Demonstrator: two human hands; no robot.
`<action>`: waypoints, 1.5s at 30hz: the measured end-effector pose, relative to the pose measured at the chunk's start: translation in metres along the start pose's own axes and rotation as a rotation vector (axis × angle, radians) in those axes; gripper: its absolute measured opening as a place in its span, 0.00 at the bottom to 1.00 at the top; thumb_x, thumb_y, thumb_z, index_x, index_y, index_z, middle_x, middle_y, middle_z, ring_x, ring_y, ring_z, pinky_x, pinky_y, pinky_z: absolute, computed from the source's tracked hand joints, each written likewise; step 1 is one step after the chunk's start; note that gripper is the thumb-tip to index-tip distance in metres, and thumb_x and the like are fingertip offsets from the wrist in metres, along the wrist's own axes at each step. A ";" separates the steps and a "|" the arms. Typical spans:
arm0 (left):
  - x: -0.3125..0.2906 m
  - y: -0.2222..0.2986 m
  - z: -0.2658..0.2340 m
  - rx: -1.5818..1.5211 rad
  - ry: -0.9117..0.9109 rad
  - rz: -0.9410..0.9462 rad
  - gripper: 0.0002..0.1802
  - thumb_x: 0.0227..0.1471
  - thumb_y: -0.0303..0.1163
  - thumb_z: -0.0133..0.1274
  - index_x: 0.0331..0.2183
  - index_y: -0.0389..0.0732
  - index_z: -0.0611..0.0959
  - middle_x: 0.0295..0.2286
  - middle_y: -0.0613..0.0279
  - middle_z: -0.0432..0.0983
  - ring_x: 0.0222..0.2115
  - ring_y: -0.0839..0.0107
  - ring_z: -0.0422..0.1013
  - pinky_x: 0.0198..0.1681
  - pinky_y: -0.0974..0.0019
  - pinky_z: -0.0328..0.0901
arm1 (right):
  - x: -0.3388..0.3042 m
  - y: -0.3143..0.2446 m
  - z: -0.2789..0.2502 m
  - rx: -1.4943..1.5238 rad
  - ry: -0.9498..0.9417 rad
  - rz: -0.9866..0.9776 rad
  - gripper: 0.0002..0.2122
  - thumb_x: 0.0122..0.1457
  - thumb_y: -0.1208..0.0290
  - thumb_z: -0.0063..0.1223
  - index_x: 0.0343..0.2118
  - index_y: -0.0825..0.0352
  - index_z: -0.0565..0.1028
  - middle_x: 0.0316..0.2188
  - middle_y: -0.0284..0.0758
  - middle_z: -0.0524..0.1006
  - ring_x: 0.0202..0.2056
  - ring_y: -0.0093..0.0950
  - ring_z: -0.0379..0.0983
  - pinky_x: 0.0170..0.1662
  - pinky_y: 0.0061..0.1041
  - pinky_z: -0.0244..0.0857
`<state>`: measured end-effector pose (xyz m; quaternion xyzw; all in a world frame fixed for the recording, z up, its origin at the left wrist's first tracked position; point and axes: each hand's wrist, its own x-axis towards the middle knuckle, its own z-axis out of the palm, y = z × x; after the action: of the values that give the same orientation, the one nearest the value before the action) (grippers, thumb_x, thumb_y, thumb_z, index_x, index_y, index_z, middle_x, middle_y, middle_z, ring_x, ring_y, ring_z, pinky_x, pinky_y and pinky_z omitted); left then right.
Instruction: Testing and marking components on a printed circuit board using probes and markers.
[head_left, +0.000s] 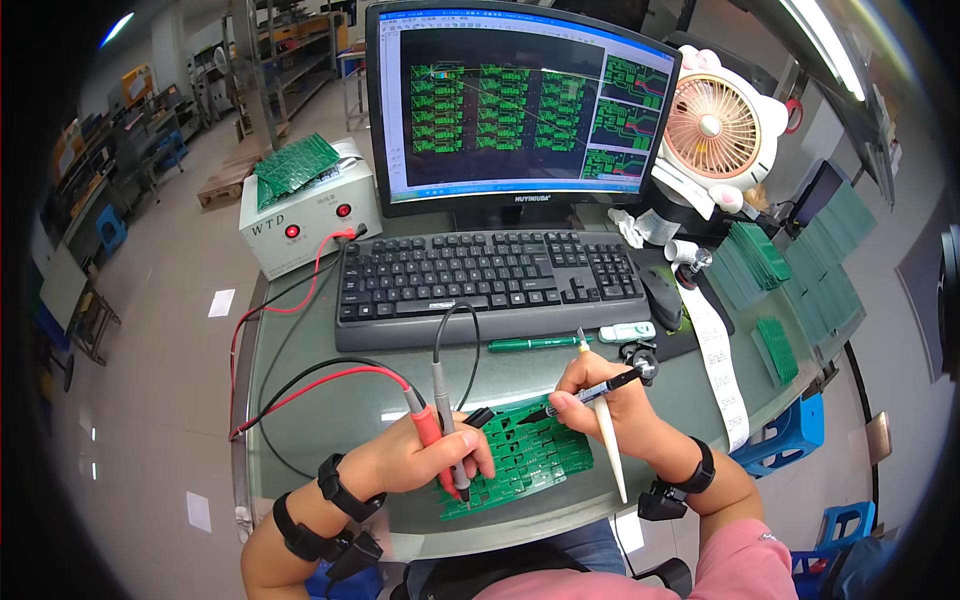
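A green circuit board panel lies on the table in front of me, its left part hidden under my left hand. My left hand is closed round a red test probe and a grey test probe, their tips pointing down at the board's lower left. A short black piece, perhaps a pen cap, juts out beside that hand. Over the board's upper right, my right hand grips a black marker pen, its tip pointing left. The same hand also holds a slim white-handled tool crosswise.
A keyboard, a green pen and a monitor are beyond the board. Probe leads loop left to a white box. On the right are a mouse, a paper strip, more boards and a fan.
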<state>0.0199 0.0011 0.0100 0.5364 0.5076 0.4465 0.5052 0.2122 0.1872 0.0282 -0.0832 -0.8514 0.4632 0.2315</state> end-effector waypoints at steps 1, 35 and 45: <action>0.000 0.000 0.000 0.013 0.010 0.021 0.23 0.60 0.39 0.40 0.29 0.34 0.85 0.23 0.59 0.76 0.25 0.72 0.72 0.30 0.68 0.68 | 0.000 0.000 0.000 0.009 0.002 0.013 0.08 0.53 0.72 0.62 0.26 0.66 0.73 0.22 0.34 0.73 0.25 0.27 0.67 0.29 0.25 0.60; -0.005 0.003 0.002 0.057 0.041 0.010 0.22 0.57 0.40 0.41 0.27 0.36 0.85 0.23 0.59 0.75 0.24 0.71 0.73 0.28 0.69 0.68 | -0.001 -0.013 -0.012 -0.180 0.059 -0.067 0.08 0.56 0.71 0.61 0.27 0.66 0.71 0.22 0.33 0.73 0.23 0.25 0.70 0.27 0.25 0.63; -0.010 0.013 -0.003 0.088 -0.037 0.132 0.25 0.56 0.42 0.38 0.27 0.35 0.85 0.23 0.57 0.76 0.24 0.68 0.68 0.30 0.64 0.64 | 0.012 -0.030 -0.011 0.649 -0.045 0.253 0.10 0.62 0.68 0.55 0.37 0.68 0.68 0.27 0.36 0.78 0.27 0.20 0.74 0.29 0.17 0.69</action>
<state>0.0170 -0.0079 0.0240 0.5984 0.4811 0.4461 0.4599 0.2091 0.1826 0.0619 -0.0998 -0.6475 0.7366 0.1680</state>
